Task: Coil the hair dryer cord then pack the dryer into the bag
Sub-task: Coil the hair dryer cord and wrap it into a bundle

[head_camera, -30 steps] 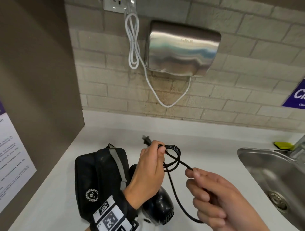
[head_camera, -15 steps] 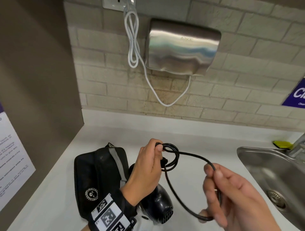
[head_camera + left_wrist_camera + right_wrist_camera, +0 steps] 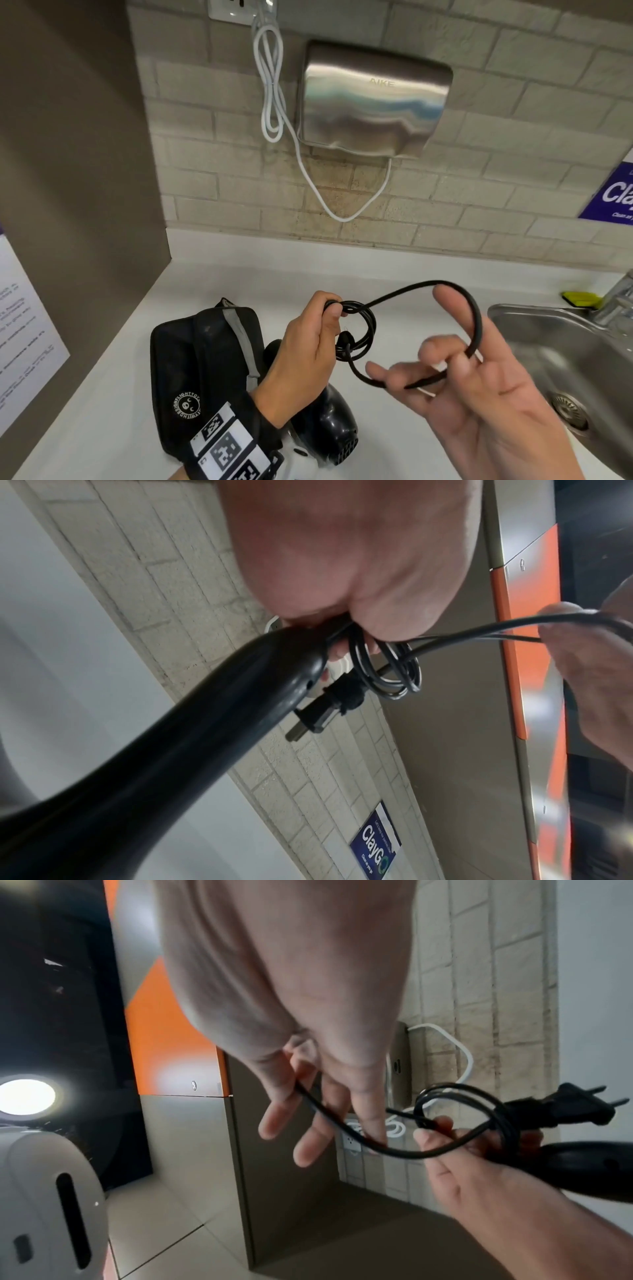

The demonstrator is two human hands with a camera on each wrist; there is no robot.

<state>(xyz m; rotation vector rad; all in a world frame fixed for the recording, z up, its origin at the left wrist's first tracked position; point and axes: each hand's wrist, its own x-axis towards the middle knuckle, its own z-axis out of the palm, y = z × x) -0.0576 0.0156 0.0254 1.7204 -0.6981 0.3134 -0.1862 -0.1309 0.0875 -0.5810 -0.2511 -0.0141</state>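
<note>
Dryer (image 3: 329, 425) handle pointing up into gripping left hand (image 3: 305, 356) with coiled cord (image 3: 359, 329); right hand (image 3: 479, 404) pinches cord; white bench (image 3: 239, 281), brick wall (image 3: 513, 192).

head cam looks down at the counter (image 3: 212, 274), both wrist cams sit super close looking up, all sharing the cord (image 3: 476, 318) loop

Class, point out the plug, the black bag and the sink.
plug (image 3: 578, 1106), right wrist view, on its black body.
black bag (image 3: 191, 370), head view, on its front panel.
sink (image 3: 548, 329), head view, on its steel wall.
</note>
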